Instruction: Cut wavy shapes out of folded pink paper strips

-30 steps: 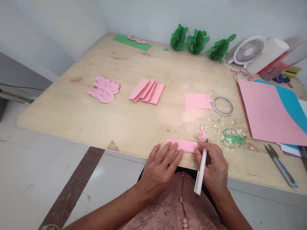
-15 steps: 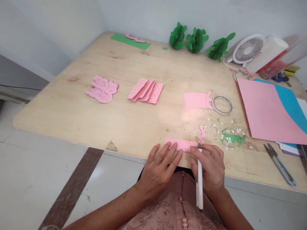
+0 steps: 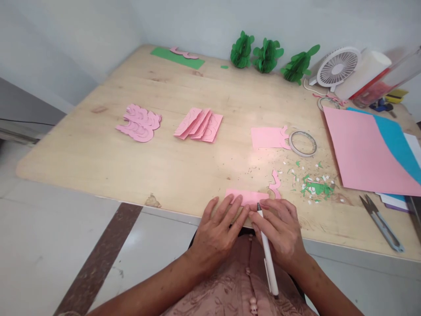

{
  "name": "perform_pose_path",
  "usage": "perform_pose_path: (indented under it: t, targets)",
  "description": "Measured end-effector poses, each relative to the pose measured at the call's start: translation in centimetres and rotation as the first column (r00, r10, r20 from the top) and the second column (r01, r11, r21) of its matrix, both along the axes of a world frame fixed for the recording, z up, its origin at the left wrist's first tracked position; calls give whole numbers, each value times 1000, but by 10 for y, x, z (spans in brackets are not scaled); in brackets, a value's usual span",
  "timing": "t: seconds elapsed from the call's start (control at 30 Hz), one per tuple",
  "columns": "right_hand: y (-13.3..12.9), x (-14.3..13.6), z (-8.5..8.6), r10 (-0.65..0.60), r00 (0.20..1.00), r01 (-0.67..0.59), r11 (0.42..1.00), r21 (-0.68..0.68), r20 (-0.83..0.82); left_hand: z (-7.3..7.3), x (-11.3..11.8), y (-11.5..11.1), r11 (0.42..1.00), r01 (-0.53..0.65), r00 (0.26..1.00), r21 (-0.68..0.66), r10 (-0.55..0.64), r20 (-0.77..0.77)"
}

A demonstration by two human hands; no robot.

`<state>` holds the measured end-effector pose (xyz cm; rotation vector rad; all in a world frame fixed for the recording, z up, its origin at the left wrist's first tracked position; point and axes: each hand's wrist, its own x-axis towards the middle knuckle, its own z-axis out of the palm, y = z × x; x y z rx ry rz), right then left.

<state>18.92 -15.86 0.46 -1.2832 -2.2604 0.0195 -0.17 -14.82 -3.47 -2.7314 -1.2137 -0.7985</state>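
Pale wood-grain worktop (image 3: 108,158), a few darker knots, matte off-white wall (image 3: 197,22) behind, glossy tile floor below. Narrow pink paper strip (image 3: 249,196) lies flat at the near edge, in front of the person's torso. Left hand (image 3: 219,230): fingers slightly spread, palm down, tips resting on the strip, no grasp. Right hand (image 3: 283,235): fingers closed round a slim white pen (image 3: 267,252) with a dark tip; tip at the strip's near edge, close to the left fingertips. Can't tell if it touches the paper.

Just beyond the right hand: curvy pink offcut (image 3: 275,182). Further out, flat pink card (image 3: 265,137) with a wavy cut end, right next to a thin tape ring (image 3: 304,155). Crumbly green and white paper scraps (image 3: 317,188) off to the right. Accordion-folded pink paper (image 3: 199,125), crisp creases, curved pencil-like lines; left of it, scalloped pink cutouts (image 3: 141,123), layered.

Outer stuff: grey metal snips (image 3: 397,247), blades slightly apart; big smooth pink sheet (image 3: 368,153) over a blue one (image 3: 396,136). Far side: three pleated green paper shapes (image 3: 241,50) with rounded lobes, round white plastic fan (image 3: 338,68).
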Motion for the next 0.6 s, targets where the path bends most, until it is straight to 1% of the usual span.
perform_pose_path:
  t: [0.4,0.6]
  targets:
    - [-3,3,-2,-8,1000,8,1000,-10,24,0,1,0,1000,-8,1000,-12,7,-1]
    - [-5,5,-1,-54,998,53,998,12,18,-1,1,0,1000,-6,1000,-14,6,-1]
